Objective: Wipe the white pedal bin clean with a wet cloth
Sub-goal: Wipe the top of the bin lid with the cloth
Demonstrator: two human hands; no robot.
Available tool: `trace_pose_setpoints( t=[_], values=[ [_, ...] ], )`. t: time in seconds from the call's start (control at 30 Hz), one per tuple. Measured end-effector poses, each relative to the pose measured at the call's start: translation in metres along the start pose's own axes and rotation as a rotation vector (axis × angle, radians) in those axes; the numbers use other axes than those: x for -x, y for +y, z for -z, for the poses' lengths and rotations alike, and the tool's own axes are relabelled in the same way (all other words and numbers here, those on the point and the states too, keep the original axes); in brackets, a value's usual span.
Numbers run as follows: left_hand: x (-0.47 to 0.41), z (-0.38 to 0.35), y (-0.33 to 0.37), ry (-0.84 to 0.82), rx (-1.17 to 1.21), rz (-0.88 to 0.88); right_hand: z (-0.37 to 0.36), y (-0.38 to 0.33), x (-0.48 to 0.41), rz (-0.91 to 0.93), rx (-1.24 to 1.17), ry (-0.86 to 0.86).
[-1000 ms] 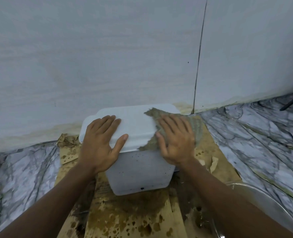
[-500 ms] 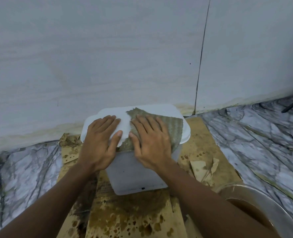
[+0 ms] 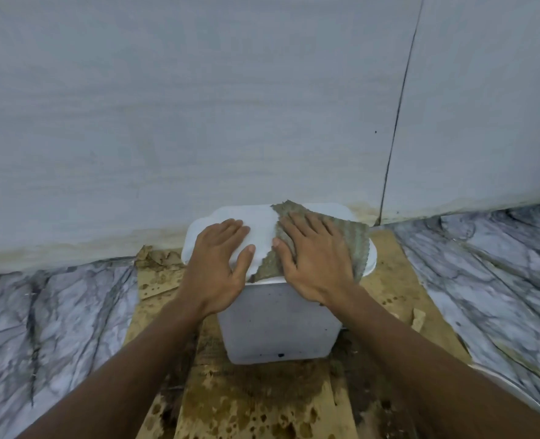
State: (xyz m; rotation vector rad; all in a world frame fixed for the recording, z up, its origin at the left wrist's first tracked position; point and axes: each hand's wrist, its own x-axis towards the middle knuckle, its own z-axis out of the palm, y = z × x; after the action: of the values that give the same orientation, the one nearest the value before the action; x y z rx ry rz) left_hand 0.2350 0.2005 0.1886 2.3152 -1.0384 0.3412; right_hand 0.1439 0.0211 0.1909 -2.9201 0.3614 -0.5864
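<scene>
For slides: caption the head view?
Right hand presses grey cloth on white pedal bin lid; left hand rests beside it.

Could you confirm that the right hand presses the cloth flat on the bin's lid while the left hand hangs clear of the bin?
Not quite. The head view shows the left hand resting flat on the bare lid of the white pedal bin, not clear of it. The right hand does press the cloth flat on that lid.

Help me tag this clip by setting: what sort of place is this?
Likely an indoor floor corner, perhaps in a home; hard to say more. A marble-veined floor meets a pale panelled wall with a stained base, and the white pedal bin stands on stained cardboard laid on that floor.
</scene>
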Motion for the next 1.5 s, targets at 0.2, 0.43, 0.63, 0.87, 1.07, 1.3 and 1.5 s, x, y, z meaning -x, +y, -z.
trace_pose_setpoints(
  t=[0.2,0.43,0.63,0.87,1.07,1.3,1.5],
  values=[
    [-0.007,0.008,0.000,-0.029,0.114,0.082,0.013,-0.014,-0.021,0.094,-0.038,-0.187],
    [-0.008,0.028,0.014,0.184,0.392,0.190,0.025,-0.043,-0.038,0.160,-0.420,-0.379],
    [-0.012,0.030,0.017,0.096,0.198,0.135,0.044,0.017,-0.058,0.023,-0.734,-0.279],
    [-0.033,0.033,0.044,0.040,0.094,0.080,0.034,0.083,-0.016,0.194,-0.304,-0.371],
    [-0.035,0.009,0.074,-0.136,-0.081,-0.038,0.027,0.099,-0.002,0.187,-0.284,-0.299],
    [-0.012,-0.004,0.050,-0.223,-0.368,-0.129,0.006,0.108,0.009,0.369,-0.246,-0.034],
    [-0.001,0.004,0.011,0.020,-0.400,-0.189,-0.011,0.109,0.007,0.577,-0.247,0.284]
  ],
)
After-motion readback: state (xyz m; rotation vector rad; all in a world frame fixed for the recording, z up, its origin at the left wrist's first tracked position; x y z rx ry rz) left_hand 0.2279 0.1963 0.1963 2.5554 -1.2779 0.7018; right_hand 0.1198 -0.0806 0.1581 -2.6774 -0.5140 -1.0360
